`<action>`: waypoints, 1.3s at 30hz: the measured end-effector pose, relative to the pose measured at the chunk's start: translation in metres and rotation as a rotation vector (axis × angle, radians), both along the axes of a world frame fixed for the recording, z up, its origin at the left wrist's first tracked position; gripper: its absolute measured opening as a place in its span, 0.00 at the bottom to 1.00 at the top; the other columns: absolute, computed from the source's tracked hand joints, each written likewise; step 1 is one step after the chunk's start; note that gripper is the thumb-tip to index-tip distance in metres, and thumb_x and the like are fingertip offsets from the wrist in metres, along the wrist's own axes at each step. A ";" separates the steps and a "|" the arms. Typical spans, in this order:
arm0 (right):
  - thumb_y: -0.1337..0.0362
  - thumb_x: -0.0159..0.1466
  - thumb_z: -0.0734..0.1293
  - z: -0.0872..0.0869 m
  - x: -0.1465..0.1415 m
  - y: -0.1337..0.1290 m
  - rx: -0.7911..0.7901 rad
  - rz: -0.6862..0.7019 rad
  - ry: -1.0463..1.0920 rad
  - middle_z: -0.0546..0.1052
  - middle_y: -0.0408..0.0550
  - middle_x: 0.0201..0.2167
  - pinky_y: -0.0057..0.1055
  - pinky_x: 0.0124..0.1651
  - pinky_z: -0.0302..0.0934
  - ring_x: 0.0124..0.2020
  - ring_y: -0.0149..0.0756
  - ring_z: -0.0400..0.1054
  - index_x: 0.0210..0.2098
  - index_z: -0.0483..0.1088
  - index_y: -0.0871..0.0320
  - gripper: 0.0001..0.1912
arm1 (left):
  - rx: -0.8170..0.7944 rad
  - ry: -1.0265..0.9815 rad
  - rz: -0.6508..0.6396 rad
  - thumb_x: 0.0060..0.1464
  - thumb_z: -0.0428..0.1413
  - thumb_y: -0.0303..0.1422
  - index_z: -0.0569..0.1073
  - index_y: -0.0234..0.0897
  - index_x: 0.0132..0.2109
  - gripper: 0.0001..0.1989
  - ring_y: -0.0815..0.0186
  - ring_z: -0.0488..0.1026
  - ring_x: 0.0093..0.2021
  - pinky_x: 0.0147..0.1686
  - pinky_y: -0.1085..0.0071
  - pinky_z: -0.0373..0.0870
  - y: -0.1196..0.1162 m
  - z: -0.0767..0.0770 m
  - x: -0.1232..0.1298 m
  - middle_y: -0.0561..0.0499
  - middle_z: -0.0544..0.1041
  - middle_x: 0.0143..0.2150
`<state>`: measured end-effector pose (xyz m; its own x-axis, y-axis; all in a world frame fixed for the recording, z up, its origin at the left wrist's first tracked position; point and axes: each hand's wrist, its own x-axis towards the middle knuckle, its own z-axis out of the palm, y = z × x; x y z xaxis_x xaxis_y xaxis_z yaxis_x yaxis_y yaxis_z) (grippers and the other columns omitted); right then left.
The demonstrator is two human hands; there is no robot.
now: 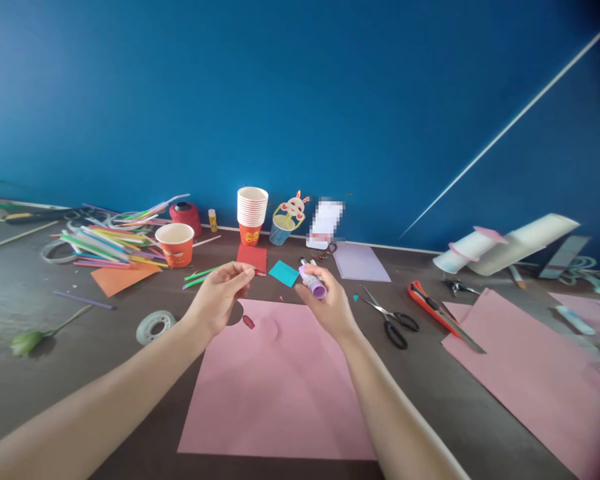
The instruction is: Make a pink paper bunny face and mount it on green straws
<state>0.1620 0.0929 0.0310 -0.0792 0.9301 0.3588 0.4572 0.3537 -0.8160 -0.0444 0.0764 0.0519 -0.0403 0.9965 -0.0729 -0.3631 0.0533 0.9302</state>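
Note:
A pink sheet (280, 393) lies flat on the dark table, with a small dark red cut-out (249, 322) near its top left. Above that corner, my left hand (223, 290) is pinched at thumb and forefinger; what it holds is too small to make out. My right hand (333, 303) grips a purple glue stick (315, 285), its open end tilted down toward me. A blue paper square (283, 273) and a red paper square (253, 259) lie beyond and between the hands.
Scissors (391, 320) and a red cutter (437, 310) lie right, beside more pink sheets (535, 367). Stacked paper cups (251, 217), a phone (325, 223) and lilac paper (361, 262) are at the back. A tape roll (155, 327) and colored sticks (105, 247) are left.

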 end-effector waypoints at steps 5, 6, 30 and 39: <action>0.62 0.54 0.66 -0.022 0.004 0.020 0.134 0.120 -0.400 0.65 0.56 0.52 0.42 0.54 0.53 0.56 0.43 0.57 0.44 0.63 0.59 0.19 | 0.102 0.237 -0.111 0.44 0.60 0.33 0.73 0.36 0.30 0.06 0.75 0.61 0.22 0.22 0.78 0.57 0.010 -0.007 -0.006 0.56 0.69 0.22; 0.60 0.53 0.67 -0.023 0.005 0.022 0.142 0.143 -0.473 0.64 0.56 0.53 0.42 0.55 0.53 0.57 0.43 0.55 0.44 0.63 0.59 0.20 | 0.124 0.289 -0.125 0.44 0.60 0.33 0.74 0.36 0.30 0.05 0.74 0.63 0.23 0.23 0.78 0.58 0.012 -0.009 -0.006 0.55 0.71 0.24; 0.67 0.51 0.61 0.001 -0.040 -0.016 -0.643 0.290 0.222 0.60 0.35 0.14 0.24 0.21 0.45 0.15 0.23 0.48 0.23 0.68 0.60 0.05 | 0.089 0.308 -0.506 0.41 0.59 0.26 0.76 0.33 0.29 0.03 0.72 0.67 0.22 0.22 0.77 0.64 0.011 -0.023 -0.023 0.49 0.75 0.26; 0.66 0.51 0.62 -0.008 -0.045 -0.015 -0.522 0.298 0.085 0.67 0.40 0.20 0.24 0.25 0.51 0.21 0.26 0.58 0.22 0.68 0.60 0.05 | 0.193 0.575 -0.518 0.41 0.57 0.27 0.73 0.34 0.27 0.01 0.69 0.69 0.21 0.19 0.76 0.62 0.013 -0.026 -0.018 0.51 0.73 0.23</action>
<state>0.1175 0.0783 0.0228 -0.3544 0.9271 -0.1222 0.3257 -0.0001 -0.9455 -0.0623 0.0891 0.0256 0.4525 0.8917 -0.0061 0.2037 -0.0967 0.9742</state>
